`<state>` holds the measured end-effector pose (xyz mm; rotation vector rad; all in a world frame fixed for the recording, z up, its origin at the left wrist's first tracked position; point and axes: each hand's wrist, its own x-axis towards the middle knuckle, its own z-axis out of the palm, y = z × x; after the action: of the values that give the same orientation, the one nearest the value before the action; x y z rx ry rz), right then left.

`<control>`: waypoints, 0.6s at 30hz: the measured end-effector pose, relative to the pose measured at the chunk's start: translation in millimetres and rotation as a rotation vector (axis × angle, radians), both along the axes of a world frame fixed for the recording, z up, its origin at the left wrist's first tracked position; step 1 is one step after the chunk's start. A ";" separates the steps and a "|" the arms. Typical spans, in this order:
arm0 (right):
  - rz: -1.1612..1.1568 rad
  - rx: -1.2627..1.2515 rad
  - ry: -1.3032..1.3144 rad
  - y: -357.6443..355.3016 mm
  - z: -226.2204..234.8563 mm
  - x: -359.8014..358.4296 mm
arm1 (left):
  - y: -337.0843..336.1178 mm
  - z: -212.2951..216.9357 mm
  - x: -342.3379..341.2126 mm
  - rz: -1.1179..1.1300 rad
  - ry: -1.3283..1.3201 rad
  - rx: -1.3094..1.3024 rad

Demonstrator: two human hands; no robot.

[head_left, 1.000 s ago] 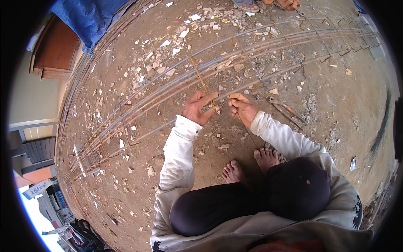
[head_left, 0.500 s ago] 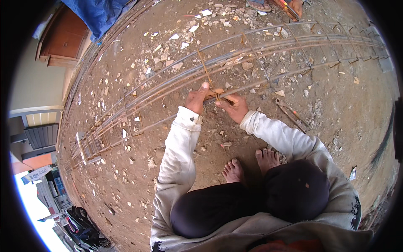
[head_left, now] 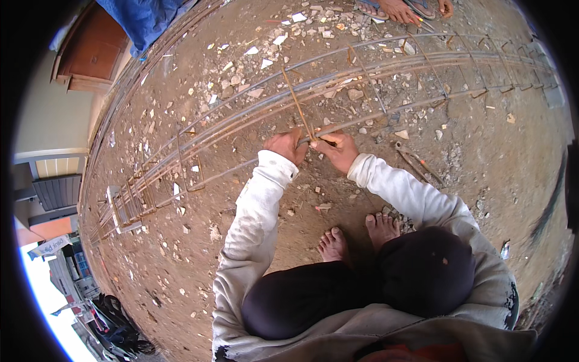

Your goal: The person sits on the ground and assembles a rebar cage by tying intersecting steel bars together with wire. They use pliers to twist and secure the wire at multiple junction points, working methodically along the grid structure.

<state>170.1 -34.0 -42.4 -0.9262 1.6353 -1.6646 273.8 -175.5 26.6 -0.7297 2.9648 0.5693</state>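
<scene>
The near bar (head_left: 416,104) runs near left to far right, the left hand (head_left: 283,146) with fingers curled onto it, the closer right hand (head_left: 340,151) with fingers pinched on it where the rusty stirrup (head_left: 297,102) crosses.

Outdoor building site | dirt ground (head_left: 199,247) | scattered rubble (head_left: 356,95) | rebar cage (head_left: 297,101) | probably a door (head_left: 96,48), distorted at left rim

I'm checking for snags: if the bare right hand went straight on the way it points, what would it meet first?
The right hand would probably meet the thin, rusty-brown steel stirrup first, where it meets the long grey steel bar; the bare left hand lies just beyond. Exact depth is unclear.
</scene>
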 end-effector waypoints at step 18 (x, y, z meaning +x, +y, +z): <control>-0.122 -0.114 -0.553 -0.3 15.1 18.1 | -25.8 -22.9 -17.4 0.452 -0.021 0.899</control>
<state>188.2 -34.3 -27.3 -0.3633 1.2465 -1.8981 256.4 -201.3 3.6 -1.2116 2.1036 1.7078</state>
